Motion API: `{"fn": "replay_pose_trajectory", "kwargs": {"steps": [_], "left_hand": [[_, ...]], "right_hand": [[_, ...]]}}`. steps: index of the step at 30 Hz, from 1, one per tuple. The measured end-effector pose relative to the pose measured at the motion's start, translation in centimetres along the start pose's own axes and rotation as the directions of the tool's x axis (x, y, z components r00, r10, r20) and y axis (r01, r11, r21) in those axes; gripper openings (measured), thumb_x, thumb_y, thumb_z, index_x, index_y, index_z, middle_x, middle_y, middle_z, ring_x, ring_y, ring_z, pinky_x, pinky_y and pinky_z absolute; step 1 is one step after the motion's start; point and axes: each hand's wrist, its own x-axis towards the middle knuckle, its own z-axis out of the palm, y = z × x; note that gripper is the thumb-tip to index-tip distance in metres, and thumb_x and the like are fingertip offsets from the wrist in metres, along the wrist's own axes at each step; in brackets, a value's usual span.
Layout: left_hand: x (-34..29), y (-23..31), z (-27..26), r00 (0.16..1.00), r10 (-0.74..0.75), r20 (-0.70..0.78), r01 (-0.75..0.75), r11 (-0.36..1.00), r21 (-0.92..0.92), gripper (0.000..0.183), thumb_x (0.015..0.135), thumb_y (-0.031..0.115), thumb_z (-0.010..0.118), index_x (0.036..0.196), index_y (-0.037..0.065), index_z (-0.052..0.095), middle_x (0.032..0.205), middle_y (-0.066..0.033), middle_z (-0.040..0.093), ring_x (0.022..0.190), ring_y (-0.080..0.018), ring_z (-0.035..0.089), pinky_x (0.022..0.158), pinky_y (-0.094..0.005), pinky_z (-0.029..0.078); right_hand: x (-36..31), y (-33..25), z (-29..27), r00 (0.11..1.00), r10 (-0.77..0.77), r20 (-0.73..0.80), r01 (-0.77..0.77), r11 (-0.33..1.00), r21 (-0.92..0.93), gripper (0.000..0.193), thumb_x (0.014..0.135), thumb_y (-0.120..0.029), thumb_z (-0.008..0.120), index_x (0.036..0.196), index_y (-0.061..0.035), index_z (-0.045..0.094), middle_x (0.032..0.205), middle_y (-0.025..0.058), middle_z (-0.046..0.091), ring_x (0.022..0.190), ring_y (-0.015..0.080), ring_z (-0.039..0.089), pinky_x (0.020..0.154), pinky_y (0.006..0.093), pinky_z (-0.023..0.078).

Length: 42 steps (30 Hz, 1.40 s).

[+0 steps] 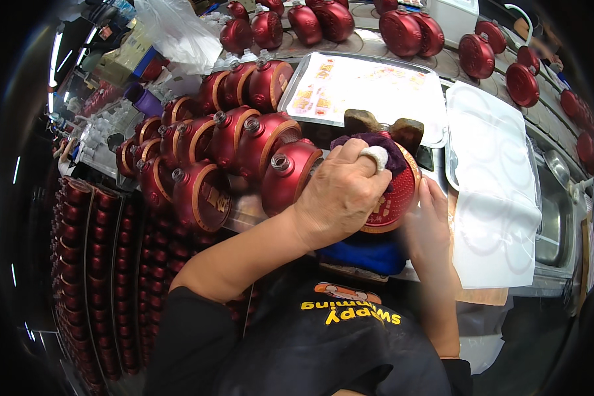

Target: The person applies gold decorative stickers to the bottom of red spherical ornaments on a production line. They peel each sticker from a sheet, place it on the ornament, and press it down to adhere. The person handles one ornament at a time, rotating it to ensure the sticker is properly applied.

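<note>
In front of me a round, flat red bottle point(402, 198) with a gold rim stands tilted, its dotted, patterned face toward me. My left hand point(346, 188) is closed on a dark purple cloth point(397, 158) and presses it against the bottle's upper face. One of its fingers wears a white wrap point(376, 157). At the bottle's right edge my right hand point(432, 218) grips the rim; part of this hand is blurred. Below the bottle lies a blue cloth point(363, 256). Two dark, worn blocks point(406, 133) flank the bottle's top end.
Several similar red bottles point(234, 145) crowd the left. Behind is a white-covered tray point(363, 82) with orange-printed pieces. White sheets point(492, 185) lie at right, beside a metal sink point(553, 228). More bottles point(402, 33) stand on a conveyor at the back; stacked rows point(99, 277) fill the lower left.
</note>
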Motion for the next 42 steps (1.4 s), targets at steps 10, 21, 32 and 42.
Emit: {"fn": "replay_pose_trajectory", "kwargs": {"steps": [10,21,32,42], "left_hand": [[1.6,1.0,0.4,0.999,0.046,0.024,-0.047,0.998,0.034,0.007,0.08,0.009,0.07,0.086,0.005,0.069,0.085,-0.0133,0.065,0.093,-0.0331,0.063,0.085,-0.0404,0.053],[0.3,2.9,0.4,0.996,0.018,0.084,-0.022,0.999,0.046,0.016,0.081,0.01,0.071,0.096,0.003,0.073,0.086,-0.0125,0.066,0.091,-0.0318,0.063,0.082,-0.0416,0.054],[-1.0,2.9,-0.8,0.995,0.025,0.097,-0.034,0.995,0.098,0.009,0.084,0.014,0.067,0.083,0.005,0.067,0.085,-0.0112,0.064,0.092,-0.0296,0.061,0.083,-0.0408,0.054],[-1.9,2.2,-2.2,0.985,-0.13,0.115,0.119,0.988,0.102,0.006,0.082,0.01,0.066,0.084,0.004,0.069,0.083,-0.0134,0.066,0.093,-0.0314,0.064,0.083,-0.0401,0.054]], "right_hand": [[-0.2,0.3,0.0,1.0,0.001,-0.005,-0.001,1.0,0.021,0.056,0.1,-0.006,0.064,0.152,0.006,0.046,0.151,0.0256,0.047,0.139,0.0412,0.049,0.115,0.0441,0.041],[-0.1,0.4,0.0,1.0,0.007,-0.002,-0.007,0.999,0.037,0.059,0.097,-0.005,0.067,0.152,0.0046,0.047,0.151,0.0255,0.047,0.14,0.0414,0.049,0.115,0.0435,0.041],[-0.2,0.5,-0.2,1.0,0.015,0.008,-0.016,0.994,0.112,0.06,0.097,-0.005,0.067,0.153,0.0042,0.046,0.152,0.0247,0.047,0.139,0.0407,0.049,0.116,0.0436,0.041],[-0.3,0.6,-0.4,1.0,-0.001,0.013,0.0,0.994,0.111,0.061,0.097,-0.006,0.068,0.153,0.0031,0.046,0.152,0.0242,0.047,0.139,0.0402,0.05,0.115,0.0437,0.041]]}}
